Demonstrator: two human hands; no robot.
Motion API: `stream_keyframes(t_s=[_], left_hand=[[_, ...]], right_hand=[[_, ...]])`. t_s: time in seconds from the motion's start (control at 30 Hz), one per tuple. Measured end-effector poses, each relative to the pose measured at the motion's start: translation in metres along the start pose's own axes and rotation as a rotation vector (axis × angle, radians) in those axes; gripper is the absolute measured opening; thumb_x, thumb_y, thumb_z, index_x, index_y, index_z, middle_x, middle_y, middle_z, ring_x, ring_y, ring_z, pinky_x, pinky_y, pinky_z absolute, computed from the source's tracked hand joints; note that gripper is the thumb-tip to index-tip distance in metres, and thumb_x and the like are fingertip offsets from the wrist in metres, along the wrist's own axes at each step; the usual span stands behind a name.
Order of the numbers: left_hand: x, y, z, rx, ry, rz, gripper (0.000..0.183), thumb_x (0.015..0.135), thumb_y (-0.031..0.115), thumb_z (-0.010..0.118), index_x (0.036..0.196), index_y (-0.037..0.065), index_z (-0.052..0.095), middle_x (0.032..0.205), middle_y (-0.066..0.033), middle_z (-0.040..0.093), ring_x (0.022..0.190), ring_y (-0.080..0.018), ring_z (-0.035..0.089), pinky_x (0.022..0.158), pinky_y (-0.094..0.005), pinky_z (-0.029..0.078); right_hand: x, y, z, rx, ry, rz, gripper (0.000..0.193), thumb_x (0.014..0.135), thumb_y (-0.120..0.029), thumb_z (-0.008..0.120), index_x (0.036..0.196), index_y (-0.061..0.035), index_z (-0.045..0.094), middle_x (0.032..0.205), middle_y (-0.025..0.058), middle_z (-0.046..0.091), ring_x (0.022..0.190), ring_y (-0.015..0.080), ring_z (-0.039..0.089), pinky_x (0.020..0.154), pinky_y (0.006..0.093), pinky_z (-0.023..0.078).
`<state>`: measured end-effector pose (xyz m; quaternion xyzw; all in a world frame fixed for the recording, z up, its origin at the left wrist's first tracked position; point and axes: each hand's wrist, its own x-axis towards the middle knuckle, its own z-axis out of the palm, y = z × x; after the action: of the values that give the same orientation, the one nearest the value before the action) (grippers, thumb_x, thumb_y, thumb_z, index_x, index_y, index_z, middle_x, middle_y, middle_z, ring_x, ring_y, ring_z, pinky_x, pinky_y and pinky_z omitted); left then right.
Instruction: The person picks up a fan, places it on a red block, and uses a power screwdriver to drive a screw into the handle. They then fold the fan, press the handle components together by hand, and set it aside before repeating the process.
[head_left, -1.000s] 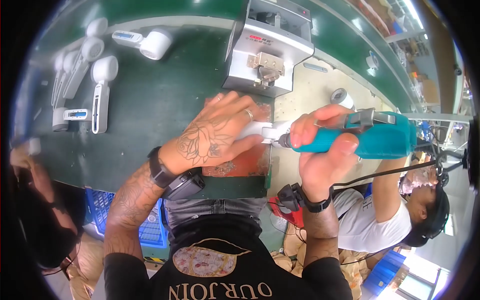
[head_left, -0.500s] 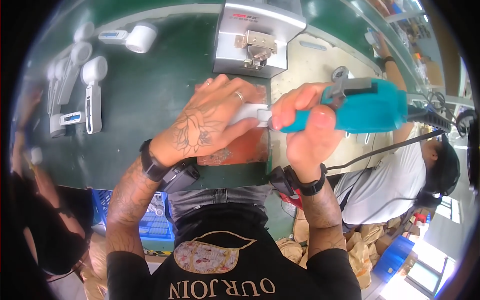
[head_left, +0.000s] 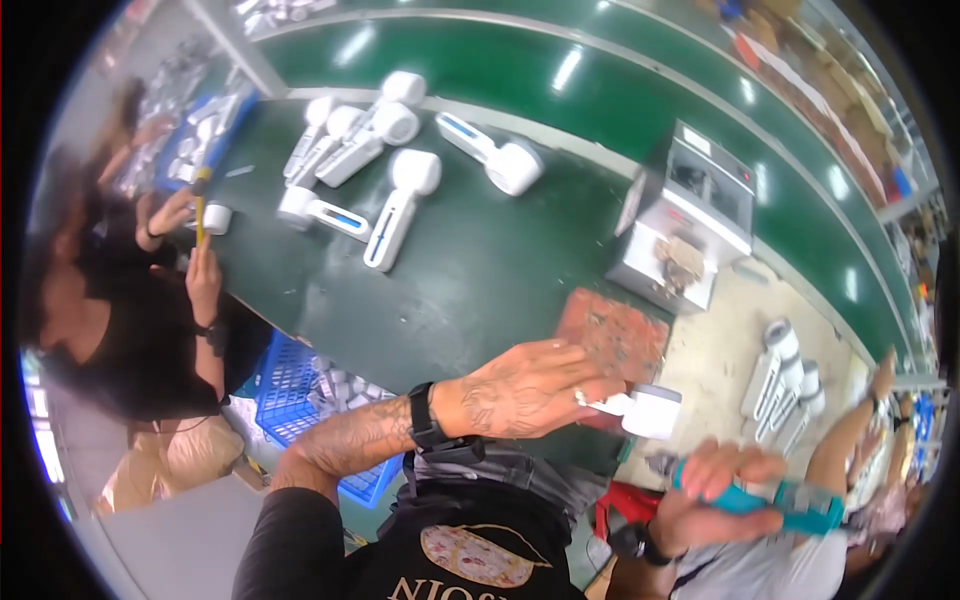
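My left hand (head_left: 525, 390) is closed round a white handheld device with a drum-shaped head (head_left: 655, 412); the fingers hide most of its handle. The head sticks out past my fingertips, over the near edge of a worn reddish-brown pad (head_left: 615, 330). To the right and nearer my body, my right hand (head_left: 715, 495) grips a teal electric screwdriver (head_left: 815, 508). Its tip points left toward the device but stands apart from it.
Several similar white devices (head_left: 400, 210) lie at the back left, more (head_left: 780, 375) at the right. A silver box-shaped machine (head_left: 665, 260) stands behind the pad. A blue basket (head_left: 285, 385) sits below the table edge. At left, a co-worker's hands (head_left: 203, 275) hold a yellow-handled tool.
The view has swung left. My right hand has drawn the screwdriver back from the white device, toward my body. My left hand now holds the device with its round head showing.
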<state>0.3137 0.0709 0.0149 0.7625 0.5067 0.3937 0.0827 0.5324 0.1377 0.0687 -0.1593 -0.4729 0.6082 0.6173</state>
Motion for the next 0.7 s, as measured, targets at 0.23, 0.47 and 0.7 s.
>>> stream_keyframes(t_s=[0.23,0.47,0.7], left_hand=[[-0.059,-0.060,-0.063,0.437,0.351,-0.513,0.042,0.086,0.006,0.071,0.126,0.003,0.057,0.108,-0.0163,0.066,0.100,-0.0380,0.062,0.083,-0.0444,0.051],[-0.014,-0.025,-0.076,0.531,0.295,-0.531,0.062,0.083,0.015,0.076,0.138,0.004,0.050,0.157,-0.0246,0.024,0.118,-0.0372,0.057,0.099,-0.0457,0.051],[0.086,0.024,-0.004,-0.083,0.109,-0.125,0.057,0.083,0.008,0.071,0.136,-0.003,0.052,0.161,-0.0223,0.023,0.131,-0.0354,0.049,0.107,-0.0437,0.044]], right_hand=[[-0.035,-0.013,-0.028,-0.191,0.102,0.076,0.067,0.091,-0.071,0.053,0.099,-0.0044,0.053,0.063,0.0068,0.049,0.049,0.0185,0.047,0.048,0.0291,0.040],[-0.034,0.001,-0.038,-0.231,0.033,0.125,0.071,0.088,-0.070,0.059,0.107,-0.0019,0.054,0.065,0.0085,0.052,0.055,0.0218,0.050,0.052,0.0330,0.043],[-0.038,-0.013,-0.063,-0.303,0.028,0.071,0.061,0.092,-0.065,0.057,0.099,-0.0040,0.052,0.064,0.0071,0.052,0.052,0.0195,0.050,0.048,0.0307,0.042]])
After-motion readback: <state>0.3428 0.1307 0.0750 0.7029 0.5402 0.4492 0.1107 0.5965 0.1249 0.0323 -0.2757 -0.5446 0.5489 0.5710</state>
